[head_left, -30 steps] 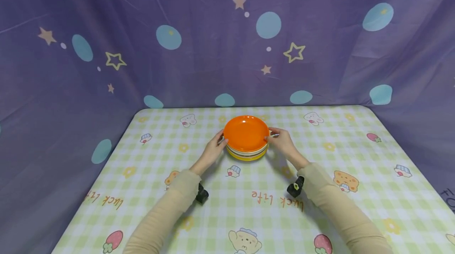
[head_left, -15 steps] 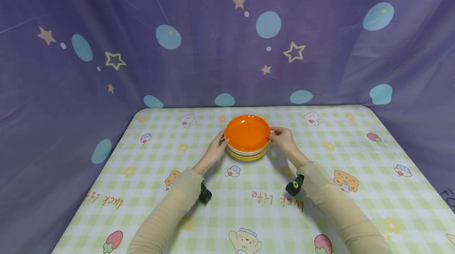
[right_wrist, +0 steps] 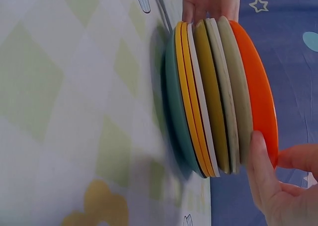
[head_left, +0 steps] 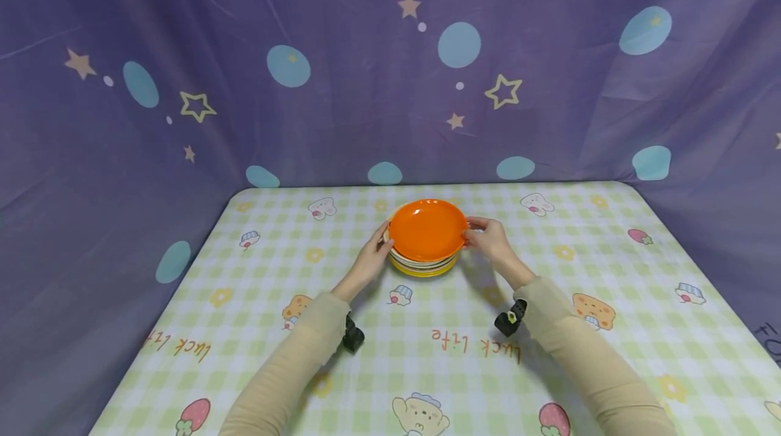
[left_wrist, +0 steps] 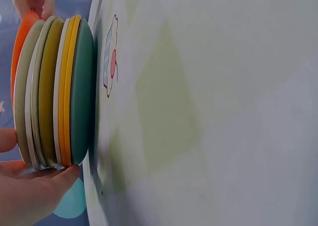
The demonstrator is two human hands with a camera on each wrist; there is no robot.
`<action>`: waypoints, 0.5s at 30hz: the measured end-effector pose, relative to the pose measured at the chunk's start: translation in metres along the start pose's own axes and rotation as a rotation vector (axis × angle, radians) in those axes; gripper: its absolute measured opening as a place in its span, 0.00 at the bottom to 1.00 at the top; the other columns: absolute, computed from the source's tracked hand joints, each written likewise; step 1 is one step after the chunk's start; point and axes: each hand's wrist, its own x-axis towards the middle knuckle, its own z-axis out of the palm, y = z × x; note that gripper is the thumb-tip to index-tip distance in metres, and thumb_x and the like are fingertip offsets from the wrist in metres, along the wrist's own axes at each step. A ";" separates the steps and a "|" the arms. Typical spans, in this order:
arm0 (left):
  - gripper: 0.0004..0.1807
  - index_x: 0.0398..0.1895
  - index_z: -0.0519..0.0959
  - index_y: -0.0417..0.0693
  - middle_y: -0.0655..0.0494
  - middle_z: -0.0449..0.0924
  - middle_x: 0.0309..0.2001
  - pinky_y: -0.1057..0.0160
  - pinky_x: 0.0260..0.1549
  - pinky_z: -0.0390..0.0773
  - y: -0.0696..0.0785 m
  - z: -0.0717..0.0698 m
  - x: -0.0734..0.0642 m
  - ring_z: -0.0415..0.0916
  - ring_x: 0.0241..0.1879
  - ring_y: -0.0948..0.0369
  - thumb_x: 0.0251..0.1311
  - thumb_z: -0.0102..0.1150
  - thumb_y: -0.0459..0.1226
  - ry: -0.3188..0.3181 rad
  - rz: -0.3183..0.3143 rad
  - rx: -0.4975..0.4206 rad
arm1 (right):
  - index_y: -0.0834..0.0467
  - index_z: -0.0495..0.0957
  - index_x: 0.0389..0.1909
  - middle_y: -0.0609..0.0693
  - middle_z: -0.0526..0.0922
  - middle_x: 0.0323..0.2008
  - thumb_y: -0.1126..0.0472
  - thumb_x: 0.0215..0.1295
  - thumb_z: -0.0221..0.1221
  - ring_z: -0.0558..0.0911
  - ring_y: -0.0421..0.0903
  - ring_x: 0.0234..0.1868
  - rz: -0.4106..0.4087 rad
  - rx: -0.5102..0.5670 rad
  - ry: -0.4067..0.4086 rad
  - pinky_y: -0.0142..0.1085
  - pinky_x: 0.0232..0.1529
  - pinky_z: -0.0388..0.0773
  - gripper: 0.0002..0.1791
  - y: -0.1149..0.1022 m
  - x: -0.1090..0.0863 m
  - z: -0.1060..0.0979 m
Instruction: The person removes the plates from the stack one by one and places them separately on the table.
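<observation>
A stack of several round plates stands near the table's far edge, an orange plate (head_left: 428, 231) on top. In the left wrist view, a cream plate (left_wrist: 25, 77) lies below the orange one, then white, olive and yellow rims, with a teal plate (left_wrist: 83, 92) at the bottom. My right hand (head_left: 493, 244) pinches the orange plate's right rim, thumb above and fingers beneath. The orange plate sits off-centre to the right over the stack. My left hand (head_left: 368, 258) holds the stack's left side, fingers along the rims and thumb near the top.
A checked cloth (head_left: 390, 368) with cartoon prints covers the table. Behind and to the left hangs a purple curtain (head_left: 366, 131) with stars and blue ovals. A small black camera (head_left: 511, 319) is strapped at the right wrist, another camera (head_left: 352, 334) at the left.
The orange plate has slid slightly to the right over the plates beneath, together with my right hand. A cream rim now shows at its left. My left hand stays at the stack's side.
</observation>
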 end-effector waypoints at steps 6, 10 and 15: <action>0.28 0.67 0.49 0.45 0.44 0.49 0.66 0.53 0.63 0.52 0.000 0.000 -0.001 0.53 0.63 0.47 0.66 0.40 0.39 0.007 -0.003 -0.016 | 0.74 0.61 0.57 0.70 0.67 0.51 0.75 0.58 0.47 0.77 0.36 0.21 -0.021 0.028 -0.025 0.38 0.37 0.80 0.23 -0.003 -0.003 -0.006; 0.28 0.67 0.49 0.44 0.45 0.48 0.67 0.53 0.63 0.52 0.000 0.001 0.000 0.52 0.63 0.48 0.66 0.40 0.38 0.010 -0.012 -0.037 | 0.72 0.61 0.58 0.70 0.67 0.52 0.74 0.58 0.47 0.78 0.35 0.22 -0.036 0.028 -0.024 0.37 0.37 0.80 0.24 -0.004 -0.006 -0.014; 0.29 0.67 0.48 0.43 0.46 0.48 0.67 0.55 0.63 0.52 0.001 0.001 0.000 0.52 0.63 0.48 0.66 0.40 0.38 0.015 -0.018 -0.055 | 0.71 0.61 0.58 0.70 0.67 0.53 0.73 0.59 0.47 0.78 0.35 0.22 -0.053 0.021 -0.018 0.34 0.34 0.81 0.24 -0.005 -0.008 -0.025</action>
